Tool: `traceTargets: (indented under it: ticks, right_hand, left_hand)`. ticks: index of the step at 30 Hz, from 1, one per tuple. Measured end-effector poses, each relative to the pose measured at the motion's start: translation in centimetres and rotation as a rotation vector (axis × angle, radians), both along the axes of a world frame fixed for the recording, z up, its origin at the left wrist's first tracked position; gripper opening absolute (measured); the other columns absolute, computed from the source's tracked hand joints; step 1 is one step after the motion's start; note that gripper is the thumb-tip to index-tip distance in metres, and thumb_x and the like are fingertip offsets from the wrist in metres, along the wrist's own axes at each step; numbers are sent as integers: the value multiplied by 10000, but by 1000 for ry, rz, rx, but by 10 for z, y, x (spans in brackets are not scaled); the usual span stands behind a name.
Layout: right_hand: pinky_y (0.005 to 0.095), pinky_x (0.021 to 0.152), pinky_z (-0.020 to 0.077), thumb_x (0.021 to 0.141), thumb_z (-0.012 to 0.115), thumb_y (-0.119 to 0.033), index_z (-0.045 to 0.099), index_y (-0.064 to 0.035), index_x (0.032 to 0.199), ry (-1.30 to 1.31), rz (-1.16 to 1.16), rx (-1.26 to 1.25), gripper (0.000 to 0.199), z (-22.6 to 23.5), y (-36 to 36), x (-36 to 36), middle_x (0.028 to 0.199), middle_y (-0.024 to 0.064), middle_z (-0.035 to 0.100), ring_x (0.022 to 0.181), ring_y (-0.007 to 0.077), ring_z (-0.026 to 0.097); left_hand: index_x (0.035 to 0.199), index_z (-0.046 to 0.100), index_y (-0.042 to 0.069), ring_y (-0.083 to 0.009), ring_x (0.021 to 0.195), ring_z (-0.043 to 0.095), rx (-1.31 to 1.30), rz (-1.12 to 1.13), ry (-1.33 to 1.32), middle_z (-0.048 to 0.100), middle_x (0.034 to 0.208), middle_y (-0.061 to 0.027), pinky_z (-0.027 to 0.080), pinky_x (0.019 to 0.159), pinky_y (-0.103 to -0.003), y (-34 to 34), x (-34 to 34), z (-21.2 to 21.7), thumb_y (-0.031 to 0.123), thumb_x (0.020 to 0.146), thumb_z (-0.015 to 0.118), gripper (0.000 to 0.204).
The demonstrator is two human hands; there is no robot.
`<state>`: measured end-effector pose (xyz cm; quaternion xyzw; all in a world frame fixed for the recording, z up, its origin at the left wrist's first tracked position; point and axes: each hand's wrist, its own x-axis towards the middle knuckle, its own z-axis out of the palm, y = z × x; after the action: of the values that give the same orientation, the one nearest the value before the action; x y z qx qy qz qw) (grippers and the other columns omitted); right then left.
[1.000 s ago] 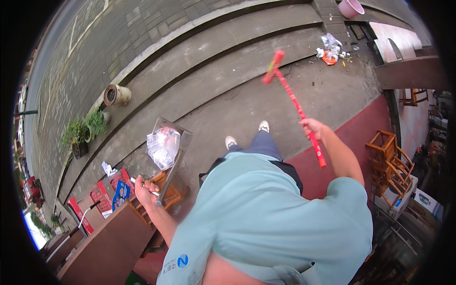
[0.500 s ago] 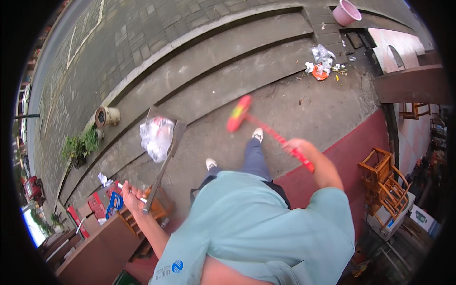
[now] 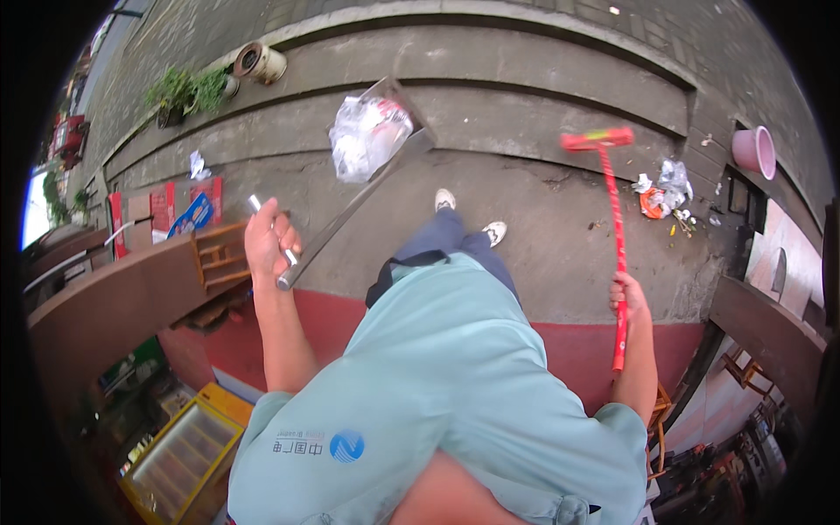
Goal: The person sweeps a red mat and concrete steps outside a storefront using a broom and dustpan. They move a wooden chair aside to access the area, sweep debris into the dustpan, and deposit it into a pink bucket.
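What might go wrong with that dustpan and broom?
The crumpled plastic bag bulges past the edge of the dustpan, so it might tumble out if the left hand tips it. Loose litter lies near the step, so a flick of the red broom in the right hand might scatter it.

From my end I get soft, diffuse daylight across the concrete steps (image 3: 542, 54), which bow into arcs (fisheye, naturally) inside blackened edges. The plastic bag (image 3: 357, 144) catches pale highlights, a white patch (image 3: 37, 210) glares at far left, the lower-right clutter (image 3: 700, 472) sinks into gloom, and the upper-left paving (image 3: 192, 35) smears slightly.
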<state>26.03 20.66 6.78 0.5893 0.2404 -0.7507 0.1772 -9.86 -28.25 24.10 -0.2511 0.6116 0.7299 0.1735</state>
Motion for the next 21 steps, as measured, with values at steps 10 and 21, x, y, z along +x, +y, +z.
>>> traceTargets:
  ticks: [10, 21]
  right_hand:
    - [217, 297, 270, 820, 525, -140, 442, -100, 656, 265, 652, -82, 188, -56, -135, -234, 481, -38, 385, 338, 54, 340]
    - [252, 274, 229, 802, 531, -144, 430, -96, 576, 74, 613, 9, 252, -88, 35, -203, 404, -31, 358, 292, 80, 335]
  left_hand:
    - [720, 368, 102, -96, 312, 357, -30, 11, 98, 343, 451, 9, 347, 269, -255, -10, -17, -15, 192, 842, 514, 210]
    - [716, 391, 82, -90, 287, 323, -327, 72, 151, 323, 440, 10, 300, 254, -236, 11, 1, 12, 148, 822, 531, 188]
